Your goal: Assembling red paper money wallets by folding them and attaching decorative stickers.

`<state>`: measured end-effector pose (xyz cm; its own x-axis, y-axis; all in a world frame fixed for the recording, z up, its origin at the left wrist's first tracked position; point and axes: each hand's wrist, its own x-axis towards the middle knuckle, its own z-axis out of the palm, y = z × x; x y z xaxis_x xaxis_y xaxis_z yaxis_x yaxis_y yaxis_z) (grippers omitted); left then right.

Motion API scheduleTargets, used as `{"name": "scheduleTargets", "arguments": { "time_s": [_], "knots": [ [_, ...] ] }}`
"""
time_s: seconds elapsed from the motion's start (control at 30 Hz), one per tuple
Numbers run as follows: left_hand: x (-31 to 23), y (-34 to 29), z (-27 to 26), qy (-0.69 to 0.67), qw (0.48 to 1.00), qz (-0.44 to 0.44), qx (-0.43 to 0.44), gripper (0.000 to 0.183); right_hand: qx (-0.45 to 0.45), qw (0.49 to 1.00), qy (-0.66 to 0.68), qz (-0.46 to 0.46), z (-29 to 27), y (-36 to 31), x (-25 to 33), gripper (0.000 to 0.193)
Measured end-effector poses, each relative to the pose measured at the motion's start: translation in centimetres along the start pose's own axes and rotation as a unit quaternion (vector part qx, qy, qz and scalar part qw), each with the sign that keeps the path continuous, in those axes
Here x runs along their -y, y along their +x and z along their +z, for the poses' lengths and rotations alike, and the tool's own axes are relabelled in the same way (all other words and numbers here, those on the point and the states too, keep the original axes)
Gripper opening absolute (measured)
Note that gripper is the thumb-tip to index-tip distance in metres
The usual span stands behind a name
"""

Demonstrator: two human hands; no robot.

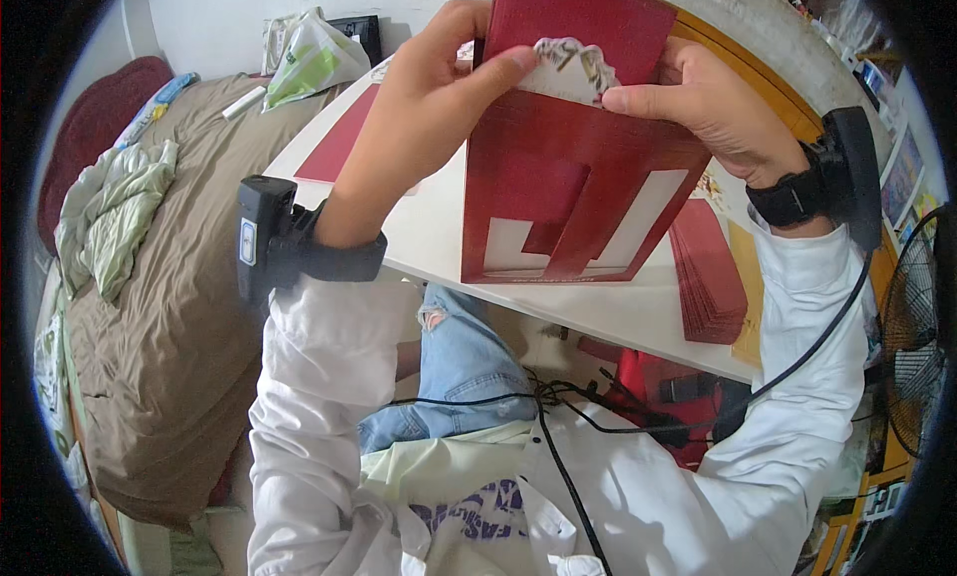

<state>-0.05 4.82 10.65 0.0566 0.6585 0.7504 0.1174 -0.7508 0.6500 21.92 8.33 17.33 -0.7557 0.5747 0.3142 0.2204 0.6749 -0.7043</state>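
A large dark red cardboard box (528,147) with white patches on its lower face is held up over the table between my two hands. Its red upper panel (578,18) rises above the front edge, and a white piece with a scalloped, patterned rim (566,73) shows between the two. My left hand (429,103) grips the upper left side, its thumb at the white piece's left end. On the other side, my right hand (713,108) grips the upper right edge, thumb on the rim's right end. The fingers behind the box are mostly hidden.
A stack of red cards (708,277) lies on the white table (419,222) at the right; another red card (339,143) lies left. A bed (189,317) with a plastic bag (314,58) stands left. Black cables (588,427) cross my lap; a fan (912,337) stands right.
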Motion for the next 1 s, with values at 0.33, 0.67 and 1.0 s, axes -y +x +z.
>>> {"name": "scheduleTargets", "arguments": {
  "time_s": [0.33, 0.67, 1.0],
  "knots": [
    [-0.4, 0.5, 0.1, 0.091, 0.992, 0.083, -0.023, 0.025, 0.027, 0.996, 0.075, 0.029, 0.4, -0.1, 0.5, 0.036],
    [-0.3, -0.2, -0.2, 0.152, 0.973, 0.174, 0.011, 0.013, -0.003, 0.989, -0.074, -0.129, 1.1, -0.2, -0.7, 0.016],
    [-0.4, -1.4, -0.6, 0.192, 0.955, 0.228, 0.013, 0.014, 0.058, 0.966, -0.148, -0.203, 0.4, -0.2, -1.0, 0.02]
  ]
}}
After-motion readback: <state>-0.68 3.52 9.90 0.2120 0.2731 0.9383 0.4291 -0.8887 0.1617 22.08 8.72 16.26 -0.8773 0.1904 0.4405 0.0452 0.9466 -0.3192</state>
